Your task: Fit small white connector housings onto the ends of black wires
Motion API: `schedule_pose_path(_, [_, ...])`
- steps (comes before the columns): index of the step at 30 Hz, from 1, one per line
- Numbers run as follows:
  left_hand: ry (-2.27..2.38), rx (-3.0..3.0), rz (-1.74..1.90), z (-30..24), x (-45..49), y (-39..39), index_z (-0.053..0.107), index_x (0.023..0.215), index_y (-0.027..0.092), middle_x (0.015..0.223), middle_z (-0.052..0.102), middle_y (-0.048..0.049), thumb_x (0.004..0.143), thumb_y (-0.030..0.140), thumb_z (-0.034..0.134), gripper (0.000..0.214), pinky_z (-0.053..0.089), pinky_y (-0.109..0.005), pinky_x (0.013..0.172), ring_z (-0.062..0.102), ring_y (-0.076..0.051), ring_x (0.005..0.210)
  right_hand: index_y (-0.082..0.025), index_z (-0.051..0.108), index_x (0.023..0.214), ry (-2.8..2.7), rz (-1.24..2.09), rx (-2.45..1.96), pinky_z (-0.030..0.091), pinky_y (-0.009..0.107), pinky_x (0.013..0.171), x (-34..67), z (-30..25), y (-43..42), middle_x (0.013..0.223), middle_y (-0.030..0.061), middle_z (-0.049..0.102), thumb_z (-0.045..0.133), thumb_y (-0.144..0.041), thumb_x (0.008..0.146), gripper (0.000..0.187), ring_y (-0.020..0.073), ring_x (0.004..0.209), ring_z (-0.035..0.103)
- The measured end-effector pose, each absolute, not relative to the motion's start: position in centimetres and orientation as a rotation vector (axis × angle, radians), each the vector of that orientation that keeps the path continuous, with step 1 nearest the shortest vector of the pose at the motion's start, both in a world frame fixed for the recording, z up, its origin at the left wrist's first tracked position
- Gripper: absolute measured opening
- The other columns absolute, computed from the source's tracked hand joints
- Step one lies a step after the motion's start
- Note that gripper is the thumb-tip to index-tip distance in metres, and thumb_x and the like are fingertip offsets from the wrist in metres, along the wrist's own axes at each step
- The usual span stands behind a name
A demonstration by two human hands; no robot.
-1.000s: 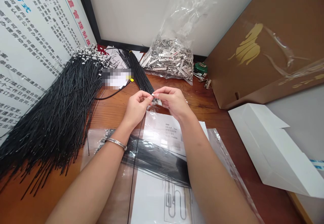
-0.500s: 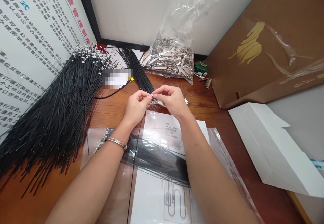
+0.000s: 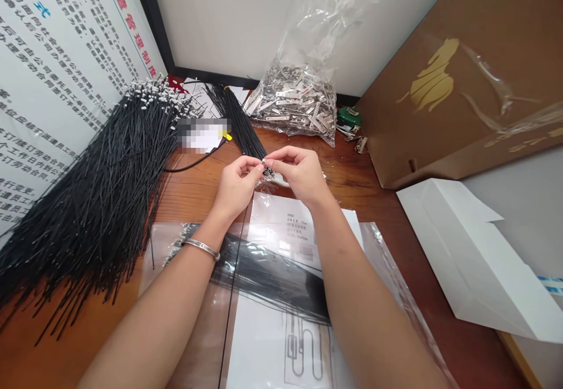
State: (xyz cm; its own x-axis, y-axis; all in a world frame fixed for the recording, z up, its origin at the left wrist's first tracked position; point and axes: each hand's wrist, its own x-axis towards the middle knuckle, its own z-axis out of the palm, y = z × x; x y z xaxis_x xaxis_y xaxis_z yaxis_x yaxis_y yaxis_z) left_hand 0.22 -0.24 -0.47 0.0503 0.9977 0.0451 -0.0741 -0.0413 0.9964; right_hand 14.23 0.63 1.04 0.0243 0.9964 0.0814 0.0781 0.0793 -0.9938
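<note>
My left hand (image 3: pixel 237 185) and my right hand (image 3: pixel 301 175) meet above the table, fingertips pinched close together. Between them shows a small white connector (image 3: pixel 264 161), partly hidden by the fingers. A thin black wire (image 3: pixel 231 307) runs from under my left hand toward me, over the clear plastic bag. Just below the fingertips lie the dark and silvery ends (image 3: pixel 268 172) of a tied bundle of black wires (image 3: pixel 246 128), which stretches away behind my hands.
A large pile of black wires (image 3: pixel 101 183) with white connectors fills the left side. Behind stands a clear bag of metal pieces (image 3: pixel 299 98) beside a green tape measure (image 3: pixel 349 118). A plastic bag (image 3: pixel 185 330) with wires and a printed sheet (image 3: pixel 259 342) lies in front; a brown box (image 3: pixel 475 72) and white box (image 3: pixel 466 254) stand right.
Both hands stay in nearly the same place. The fingertips have shifted slightly around the white connector, and more of the dark wire ends shows beneath them.
</note>
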Motion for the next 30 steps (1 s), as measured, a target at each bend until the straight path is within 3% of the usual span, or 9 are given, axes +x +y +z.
schedule_pose_path(10, [1.091,1.142,1.266,-0.28,0.26,-0.23,0.063,0.072,0.016,0.067,0.068,-0.0023,0.077,0.019,0.064,0.006,0.045,-0.024,0.061,0.059,-0.01,0.059,-0.016,0.069,0.067,-1.274,1.089,-1.233,0.038,0.027,0.055,14.09,1.24,0.58,0.061,-0.0005,0.062,0.073,-0.025,0.062,0.011,0.0112,0.06,0.052])
schedule_pose_path(21, [1.095,1.22,1.301,-0.66,0.36,-0.29,0.065,0.076,0.017,0.071,0.07,-0.0035,0.078,0.022,0.063,0.006,0.047,-0.025,0.061,0.061,-0.012,0.064,-0.017,0.07,0.068,-1.293,1.095,-1.195,0.044,0.029,0.062,14.14,0.92,0.73,0.067,0.0026,0.068,0.073,-0.025,0.062,0.011,0.0133,0.063,0.058])
schedule_pose_path(30, [1.091,1.191,1.337,-0.61,0.41,-0.26,0.066,0.076,0.016,0.071,0.07,-0.0032,0.077,0.022,0.066,0.006,0.049,-0.026,0.065,0.064,-0.013,0.067,-0.017,0.069,0.066,-1.247,1.108,-1.214,0.038,0.027,0.054,13.82,1.47,0.42,0.06,0.0002,0.063,0.073,-0.026,0.061,0.011,0.0116,0.059,0.053])
